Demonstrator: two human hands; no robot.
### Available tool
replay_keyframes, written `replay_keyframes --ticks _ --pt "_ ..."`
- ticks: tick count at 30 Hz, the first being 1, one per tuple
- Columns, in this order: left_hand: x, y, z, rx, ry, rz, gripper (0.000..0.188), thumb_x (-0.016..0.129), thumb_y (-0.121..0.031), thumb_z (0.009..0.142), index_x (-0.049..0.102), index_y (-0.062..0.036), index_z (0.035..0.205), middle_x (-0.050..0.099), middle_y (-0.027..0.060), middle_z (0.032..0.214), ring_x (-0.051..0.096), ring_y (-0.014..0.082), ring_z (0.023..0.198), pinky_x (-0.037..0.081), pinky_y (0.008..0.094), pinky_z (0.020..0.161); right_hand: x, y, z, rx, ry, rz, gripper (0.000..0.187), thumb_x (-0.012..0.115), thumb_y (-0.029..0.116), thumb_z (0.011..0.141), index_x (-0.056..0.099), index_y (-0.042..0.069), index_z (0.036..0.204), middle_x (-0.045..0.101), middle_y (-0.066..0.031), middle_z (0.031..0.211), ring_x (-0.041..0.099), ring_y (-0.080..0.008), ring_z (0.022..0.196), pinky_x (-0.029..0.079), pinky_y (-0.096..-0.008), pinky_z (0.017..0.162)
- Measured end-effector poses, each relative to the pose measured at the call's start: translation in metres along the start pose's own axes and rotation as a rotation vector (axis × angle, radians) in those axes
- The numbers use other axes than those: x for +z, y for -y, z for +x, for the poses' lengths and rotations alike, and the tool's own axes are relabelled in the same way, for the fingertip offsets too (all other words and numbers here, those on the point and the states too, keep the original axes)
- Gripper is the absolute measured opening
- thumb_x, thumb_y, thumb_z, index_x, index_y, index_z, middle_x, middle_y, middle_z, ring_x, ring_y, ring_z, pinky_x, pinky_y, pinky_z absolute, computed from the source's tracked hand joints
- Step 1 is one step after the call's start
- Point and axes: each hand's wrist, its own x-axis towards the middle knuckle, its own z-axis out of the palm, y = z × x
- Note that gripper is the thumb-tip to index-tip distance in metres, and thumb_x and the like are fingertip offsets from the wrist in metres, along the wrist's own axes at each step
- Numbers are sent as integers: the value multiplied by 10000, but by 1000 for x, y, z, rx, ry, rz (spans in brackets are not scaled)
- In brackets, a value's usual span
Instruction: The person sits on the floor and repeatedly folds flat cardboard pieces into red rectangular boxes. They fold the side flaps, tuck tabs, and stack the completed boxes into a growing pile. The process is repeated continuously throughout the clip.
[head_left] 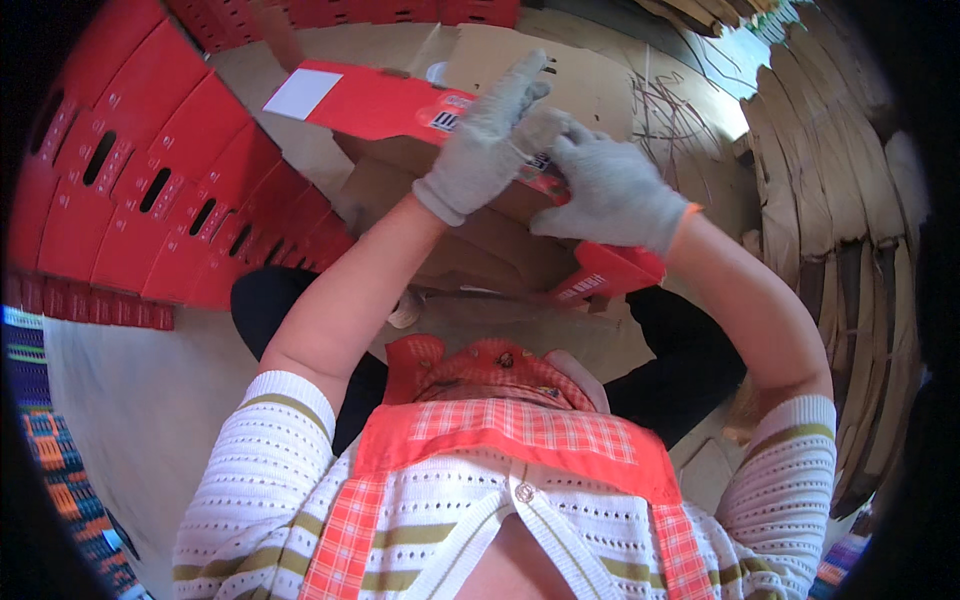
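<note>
A cardboard box (385, 104), red outside and plain brown inside, lies partly unfolded in front of me. My left hand (482, 145), in a grey glove, rests across the red panel with its fingers stretched toward the far brown flap (590, 85). Beside it, my right hand (612, 188), gloved too, has its fingers bent over the same panel and its thumb on the near side. The fingertips of the two hands come close together, and part of the panel is hidden under them. Another red flap (615, 272) juts out below my right wrist.
Red folded cartons (150, 170) with dark hand slots stand in a row at left. More red cartons (380, 10) lie at the far edge. Tall stacks of brown cardboard (825, 190) rise at right. My bent legs (680, 360) flank the box.
</note>
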Motion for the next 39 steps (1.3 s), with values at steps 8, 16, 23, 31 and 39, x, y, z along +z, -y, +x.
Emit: replay_keyframes --ticks 8,16,23,31,39 --pt "-65 -39 -124 39 480 970 1137 788 -648 589 346 -71 1464 343 250 1486 343 431 1362 215 558 1137 30 -108 -15 306 -447 1022 665 711 277 708 552 -25 1279 641 -195 1171 627 -287 1040 485 -339 934" --pt "-43 -55 -106 157 258 987 1124 876 -439 587 312 -53 1480 333 278 1466 354 466 1340 296 509 1119 223 -79 -56 793 271 1529 352 555 347 900 694 61 1049 694 -122 1029 627 -230 933 492 -402 827" --pt "51 -14 -43 349 256 830 978 855 -442 609 440 -19 1387 455 224 1400 475 432 1253 378 459 1079 143 -105 -57 605 -896 1177 262 580 216 941 657 20 1097 656 -69 963 619 -173 899 495 -318 801" --pt "66 13 -48 393 -131 615 1384 891 -496 541 41 -42 1534 145 333 1531 296 494 1374 296 492 1123 21 -18 -44 -2 -507 251 398 761 247 757 604 40 1059 615 -148 904 615 -296 821 498 -368 765" --pt "84 30 -66 -27 -61 507 1362 826 -630 556 87 7 1507 120 291 1544 168 451 1428 175 490 1167 3 -11 2 229 6 390 183 672 139 695 533 40 762 549 -174 679 600 -363 696 466 -441 636"
